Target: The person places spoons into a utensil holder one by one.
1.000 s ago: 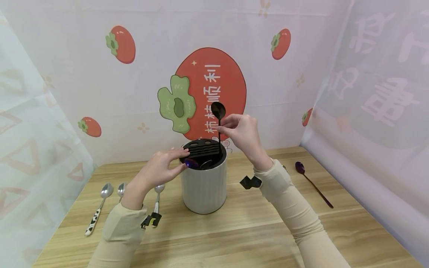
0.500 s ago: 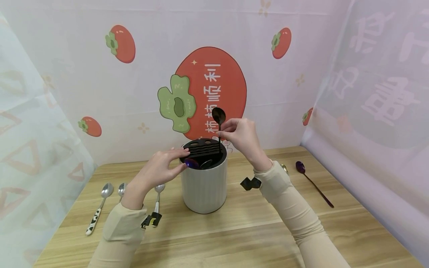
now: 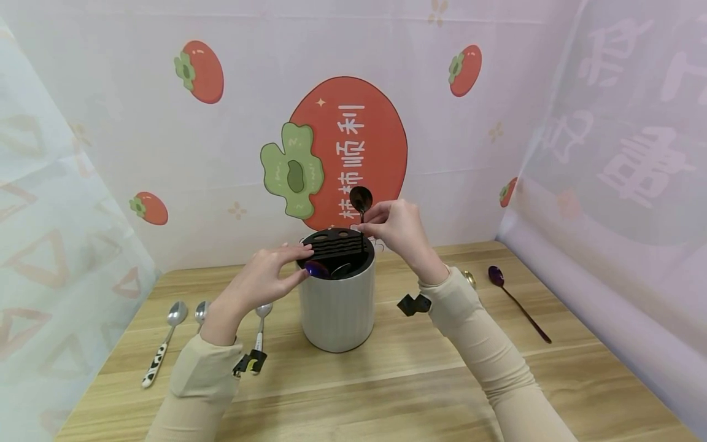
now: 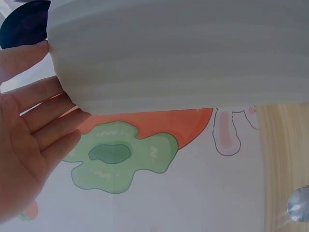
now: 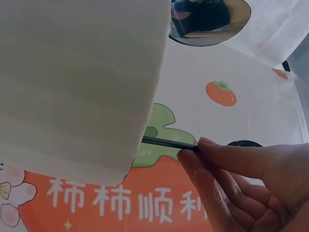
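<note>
A white ribbed utensil holder (image 3: 337, 316) with a black slotted top stands upright on the table. My right hand (image 3: 402, 228) pinches a black spoon (image 3: 361, 197) by its thin handle, bowl upward, the handle's lower end inside the holder's back right side. In the right wrist view, thumb and fingertips meet on that handle (image 5: 169, 142). My left hand (image 3: 264, 277) rests its fairly straight fingers on the holder's left rim, thumb beside a purple spoon (image 3: 317, 269). Another dark spoon (image 3: 341, 271) lies within the front opening; the handles of both are hidden.
On the left lie three silver spoons: one with a black-and-white handle (image 3: 156, 362), one partly behind the left wrist (image 3: 201, 312), one nearer the holder (image 3: 263, 310). A long purple spoon (image 3: 516, 301) lies right, near a gold spoon (image 3: 469, 279) mostly hidden by my sleeve.
My right hand has moved down with the black spoon, whose handle has sunk deeper into the holder. The left hand stays at the rim.
</note>
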A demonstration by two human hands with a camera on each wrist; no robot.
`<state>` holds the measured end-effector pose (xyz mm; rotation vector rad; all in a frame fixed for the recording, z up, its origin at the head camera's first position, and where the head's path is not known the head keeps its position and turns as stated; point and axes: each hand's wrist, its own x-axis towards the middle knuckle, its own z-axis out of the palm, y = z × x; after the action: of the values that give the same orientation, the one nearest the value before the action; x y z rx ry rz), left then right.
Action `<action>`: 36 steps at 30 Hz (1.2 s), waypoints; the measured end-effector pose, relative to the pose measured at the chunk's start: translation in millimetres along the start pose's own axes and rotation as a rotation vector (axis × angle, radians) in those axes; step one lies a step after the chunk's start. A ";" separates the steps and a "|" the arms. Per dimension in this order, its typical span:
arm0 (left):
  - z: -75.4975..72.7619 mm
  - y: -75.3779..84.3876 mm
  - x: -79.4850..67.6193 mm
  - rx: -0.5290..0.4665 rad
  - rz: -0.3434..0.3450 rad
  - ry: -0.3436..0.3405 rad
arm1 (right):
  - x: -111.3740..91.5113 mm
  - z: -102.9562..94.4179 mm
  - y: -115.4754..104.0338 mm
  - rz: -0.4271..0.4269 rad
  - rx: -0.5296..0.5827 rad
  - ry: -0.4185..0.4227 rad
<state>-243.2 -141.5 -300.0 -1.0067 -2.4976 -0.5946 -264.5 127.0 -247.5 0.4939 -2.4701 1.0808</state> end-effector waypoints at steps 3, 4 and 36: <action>0.7 -0.6 -0.2 0.000 -0.001 0.001 | -0.2 0.0 1.3 0.004 -0.011 -0.018; 0.7 -0.7 -0.4 0.001 0.000 0.002 | -0.4 0.0 1.6 0.012 -0.014 -0.026; 1.5 -2.2 -1.8 -0.025 -0.016 0.003 | -21.9 -32.4 70.9 0.204 -0.133 -0.146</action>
<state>-243.9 -143.2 -302.7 -0.9950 -2.5039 -0.6327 -271.7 200.1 -281.5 0.2952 -2.7480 0.9764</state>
